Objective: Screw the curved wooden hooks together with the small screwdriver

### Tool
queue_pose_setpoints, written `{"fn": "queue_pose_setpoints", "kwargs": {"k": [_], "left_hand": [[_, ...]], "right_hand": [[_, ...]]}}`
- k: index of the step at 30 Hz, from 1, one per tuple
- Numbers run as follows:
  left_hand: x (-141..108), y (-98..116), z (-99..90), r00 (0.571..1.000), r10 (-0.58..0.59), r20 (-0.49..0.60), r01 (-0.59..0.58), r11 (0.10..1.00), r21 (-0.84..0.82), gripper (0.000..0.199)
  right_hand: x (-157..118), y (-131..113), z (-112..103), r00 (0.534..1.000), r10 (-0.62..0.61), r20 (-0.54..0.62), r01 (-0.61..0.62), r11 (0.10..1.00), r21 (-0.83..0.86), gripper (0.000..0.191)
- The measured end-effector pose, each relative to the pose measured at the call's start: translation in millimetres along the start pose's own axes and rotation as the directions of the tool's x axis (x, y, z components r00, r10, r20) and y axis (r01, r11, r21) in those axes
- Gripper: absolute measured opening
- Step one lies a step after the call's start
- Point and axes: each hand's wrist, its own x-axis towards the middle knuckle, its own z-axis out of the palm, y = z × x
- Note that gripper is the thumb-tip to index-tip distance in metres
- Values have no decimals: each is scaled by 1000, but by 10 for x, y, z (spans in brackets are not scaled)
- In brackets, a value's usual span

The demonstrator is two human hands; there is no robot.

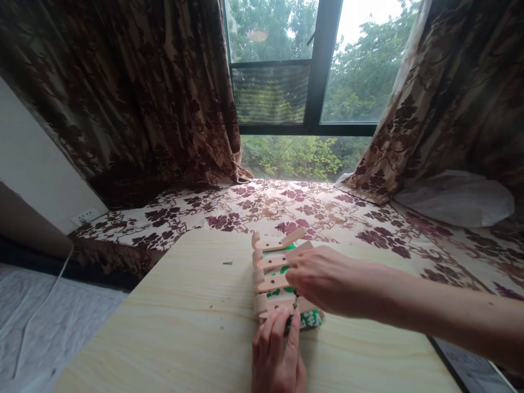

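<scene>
Several pale wooden pieces with upturned rounded ends (271, 283) lie in a row across a green-and-white printed pack (311, 319), with dark holes or screw heads along them. My right hand (313, 275) is closed above the row, knuckles up; a thin metal shaft (295, 299) shows below it, its upper part hidden by the fingers. The shaft points down at the nearest wooden piece. From the near side, my left hand (278, 349) presses its fingers on that same piece, the index fingertip close to the shaft's lower end. Its thumb is hidden.
The light wood table (176, 311) carries a small dark metal bit (227, 263) and a few specks left of the row. A dark-edged flat device (470, 360) lies at the right edge. Beyond are a flower-patterned window seat (262, 210), curtains and a white plastic bag (454, 199).
</scene>
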Motion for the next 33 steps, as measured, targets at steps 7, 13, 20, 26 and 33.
{"fn": "queue_pose_setpoints", "kwargs": {"k": [7, 13, 20, 26, 33], "left_hand": [[41, -11, -57, 999, 20, 42, -20, 1000, -6, 54], [70, 9, -101, 997, 18, 74, -16, 999, -35, 51], [76, 15, -103, 996, 9, 94, -3, 998, -66, 50], [77, 18, -113, 996, 15, 88, -10, 998, -59, 52], [43, 15, -67, 999, -2, 45, 4, 999, -53, 52]], "right_hand": [[-34, -58, -85, 987, 149, 54, -148, 989, -15, 13], [-88, -102, -132, 999, -52, 12, 52, 999, -8, 14], [2, -114, -90, 997, 66, 39, -65, 998, -20, 14], [-32, -100, -133, 996, 84, 42, -83, 996, -11, 16], [-25, -59, -106, 997, -38, 63, 40, 999, -22, 17]]}}
